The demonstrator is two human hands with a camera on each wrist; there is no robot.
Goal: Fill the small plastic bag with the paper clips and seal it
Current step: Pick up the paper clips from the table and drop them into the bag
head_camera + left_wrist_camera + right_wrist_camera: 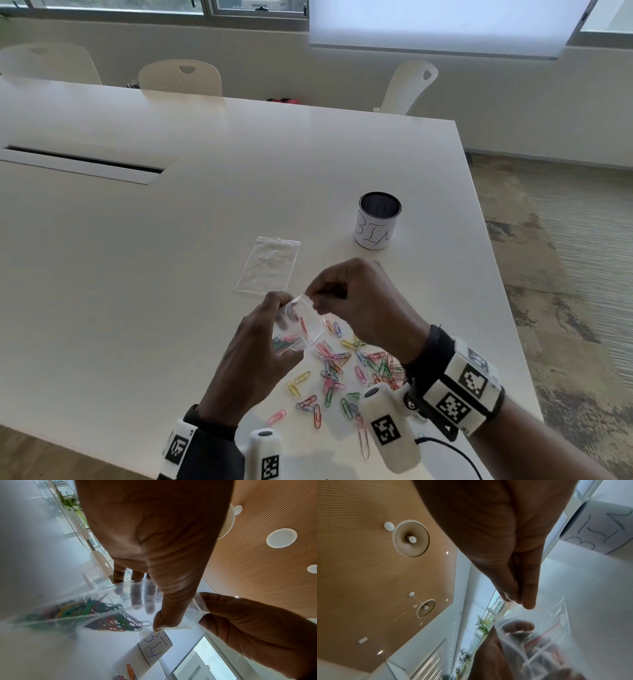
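Fingers (274, 301) of the left hand (255, 356) curl around a small clear plastic zip bag (298, 329), gripping it from the side just above the white bench (205, 205), thumb pressed on its near face in the left wrist view. Fingers of the right hand (363, 301) pinch the bag's top lip at its mouth, thumb and forefinger closed together on the thin film, so the opening is pulled wide between the two hands. Inside the bag, a cluster of coloured paper clips (75, 609) in green, yellow, red and blue sits toward its lower end, and one red clip (303, 325) lies higher up near the mouth. Loose coloured paper clips (342, 373), pink, green, yellow, blue and red, lie scattered on the bench just below and to the right of the hands, partly under the right wrist. A second clear plastic zip bag (269, 265) lies flat on the bench just beyond the hands, apart from them. Farther right stands a black mesh cylinder cup wrapped in white paper with hand-drawn letters (376, 222), upright and well apart from the held bag. Both wrists carry white bands with black square markers (459, 390), and white perforated chairs (180, 77) stand at the bench's far edge.
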